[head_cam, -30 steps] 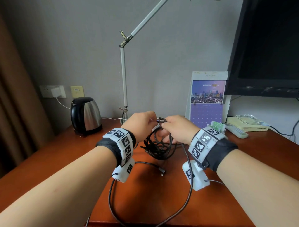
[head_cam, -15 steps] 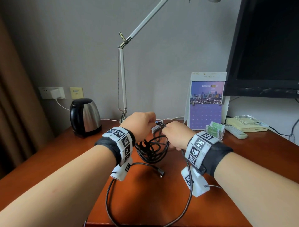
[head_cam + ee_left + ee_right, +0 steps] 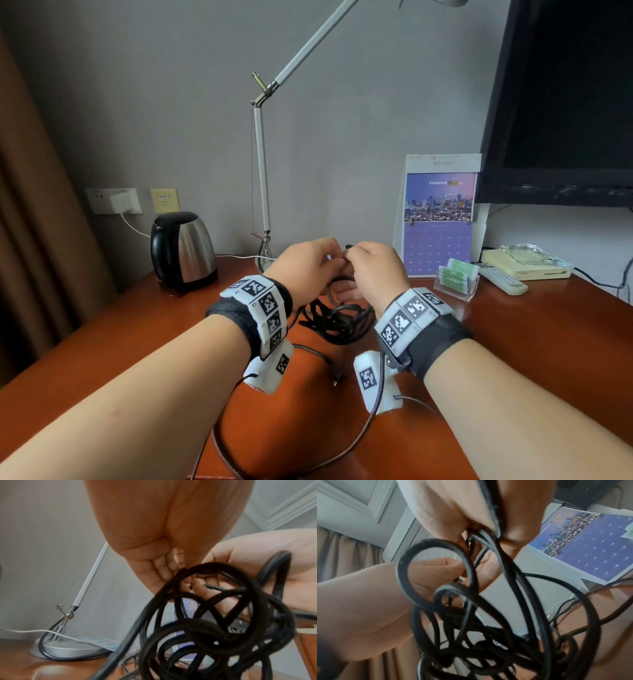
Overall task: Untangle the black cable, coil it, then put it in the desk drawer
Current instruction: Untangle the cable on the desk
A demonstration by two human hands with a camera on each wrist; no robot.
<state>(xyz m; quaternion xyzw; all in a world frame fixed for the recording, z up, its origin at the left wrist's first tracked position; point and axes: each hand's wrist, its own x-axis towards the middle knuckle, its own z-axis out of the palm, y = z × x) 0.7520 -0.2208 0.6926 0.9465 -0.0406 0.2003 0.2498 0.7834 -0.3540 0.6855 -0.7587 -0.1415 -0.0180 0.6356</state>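
Observation:
The black cable (image 3: 337, 322) is a tangled bundle hanging under both hands above the wooden desk (image 3: 113, 346). My left hand (image 3: 334, 262) pinches a strand at the top of the bundle. My right hand (image 3: 352, 260) grips several strands, which run between its curled fingers (image 3: 513, 538). The two hands are nearly touching. In the left wrist view the tangle (image 3: 214, 628) fills the lower right below the curled left hand (image 3: 178, 573). One long loop (image 3: 346, 455) trails over the desk toward the front edge, and a loose plug end (image 3: 337, 380) lies below the bundle. No drawer is in view.
A black and steel kettle (image 3: 183, 251) stands at the back left and a desk lamp's base (image 3: 263, 260) just behind my hands. A calendar (image 3: 438, 219), a card holder (image 3: 455, 279), a remote (image 3: 501, 281), a cream box (image 3: 527, 265) and a monitor (image 3: 565, 102) are at the right.
Both hands have drawn together until their fingers nearly touch. The tangle still hangs below them and the long loop stays on the desk.

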